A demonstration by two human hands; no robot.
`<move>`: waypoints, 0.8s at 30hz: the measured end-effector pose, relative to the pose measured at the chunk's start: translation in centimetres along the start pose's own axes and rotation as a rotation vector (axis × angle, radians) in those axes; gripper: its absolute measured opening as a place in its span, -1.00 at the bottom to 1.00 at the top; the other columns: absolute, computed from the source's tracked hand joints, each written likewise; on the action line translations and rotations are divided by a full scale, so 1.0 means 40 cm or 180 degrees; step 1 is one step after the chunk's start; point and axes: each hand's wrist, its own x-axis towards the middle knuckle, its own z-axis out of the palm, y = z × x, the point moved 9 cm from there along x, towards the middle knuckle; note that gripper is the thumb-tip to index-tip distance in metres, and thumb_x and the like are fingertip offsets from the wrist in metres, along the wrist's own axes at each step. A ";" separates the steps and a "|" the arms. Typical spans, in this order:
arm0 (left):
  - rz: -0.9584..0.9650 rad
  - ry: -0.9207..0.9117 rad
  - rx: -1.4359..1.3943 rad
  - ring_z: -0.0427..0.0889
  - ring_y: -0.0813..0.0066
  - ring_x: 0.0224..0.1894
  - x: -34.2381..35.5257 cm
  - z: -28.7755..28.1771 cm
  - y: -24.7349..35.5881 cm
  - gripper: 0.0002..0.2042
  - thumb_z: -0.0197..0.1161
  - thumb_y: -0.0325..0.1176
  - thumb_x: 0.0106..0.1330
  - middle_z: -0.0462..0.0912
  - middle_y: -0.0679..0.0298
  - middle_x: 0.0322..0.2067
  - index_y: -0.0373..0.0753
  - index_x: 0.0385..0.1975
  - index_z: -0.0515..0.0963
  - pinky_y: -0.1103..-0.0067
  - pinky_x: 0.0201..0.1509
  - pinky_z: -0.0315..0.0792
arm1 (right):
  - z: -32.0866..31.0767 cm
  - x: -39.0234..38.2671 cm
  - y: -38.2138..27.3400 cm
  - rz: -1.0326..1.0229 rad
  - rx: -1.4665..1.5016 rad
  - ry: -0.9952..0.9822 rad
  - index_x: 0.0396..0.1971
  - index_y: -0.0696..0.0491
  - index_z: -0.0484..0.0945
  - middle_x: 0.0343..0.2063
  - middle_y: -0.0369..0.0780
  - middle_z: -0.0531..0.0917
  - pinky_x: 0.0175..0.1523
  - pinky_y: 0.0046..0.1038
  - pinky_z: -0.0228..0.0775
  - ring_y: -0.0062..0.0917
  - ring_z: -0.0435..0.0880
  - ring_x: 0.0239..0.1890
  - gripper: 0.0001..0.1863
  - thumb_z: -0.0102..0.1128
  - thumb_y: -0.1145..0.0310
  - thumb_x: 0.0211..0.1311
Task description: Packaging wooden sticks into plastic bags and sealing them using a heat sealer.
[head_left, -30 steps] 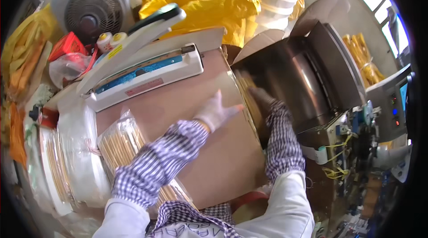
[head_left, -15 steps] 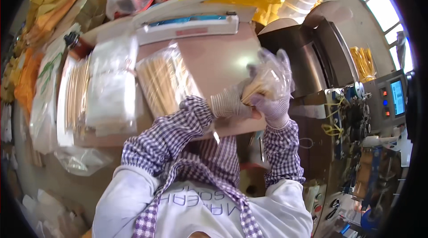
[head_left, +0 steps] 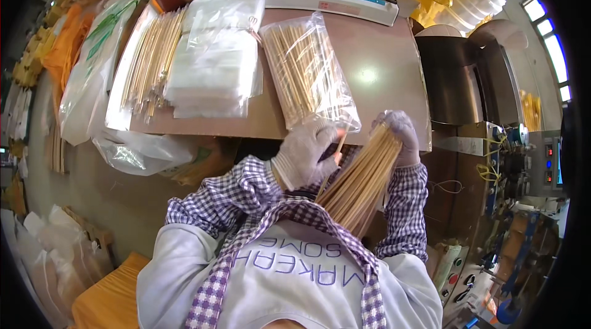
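right hand (head_left: 401, 137) has a fat stick bundle (head_left: 364, 176) by one end, fanned in front of the checked apron (head_left: 209, 295), left hand (head_left: 305, 153) half-curled beside it (can't tell if it's pinching anything)

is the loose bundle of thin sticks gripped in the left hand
No, the right hand grips the bundle of thin sticks near the end closest to the table.
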 end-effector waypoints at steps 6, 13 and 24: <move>-0.1114 0.0174 0.0856 0.53 0.45 -0.51 0.031 0.028 -0.249 -0.85 0.10 -0.34 0.21 0.52 0.31 -0.62 -0.25 -0.41 0.57 0.48 -0.44 0.44 | 0.100 0.052 0.079 0.0217 -0.0615 0.0023 -0.37 0.13 0.49 -0.41 -0.23 0.53 -0.16 -0.43 0.41 -0.51 0.51 -0.34 -0.69 0.17 0.27 -0.12; -0.1100 0.0338 -0.0948 0.59 0.54 -0.53 0.072 -0.021 -0.171 -0.79 0.12 -0.29 0.23 0.58 0.26 -0.64 -0.31 -0.36 0.61 0.64 -0.48 0.45 | 0.150 0.097 0.197 0.0150 -0.0604 0.0227 -0.20 0.23 0.48 -0.22 -0.21 0.54 -0.09 -0.63 0.31 -0.62 0.48 -0.21 -0.69 0.14 0.33 0.13; 0.0484 0.0360 -0.0237 0.39 0.35 -0.59 -0.070 0.008 0.022 -0.62 0.26 -0.47 -0.07 0.38 0.31 -0.62 -0.20 -0.14 0.54 0.48 -0.54 0.29 | 0.050 -0.328 0.186 0.0204 -0.2042 0.1540 0.11 0.26 0.21 0.06 -0.07 0.36 0.18 -0.43 0.17 -0.38 0.36 0.08 -0.53 -0.13 0.36 0.23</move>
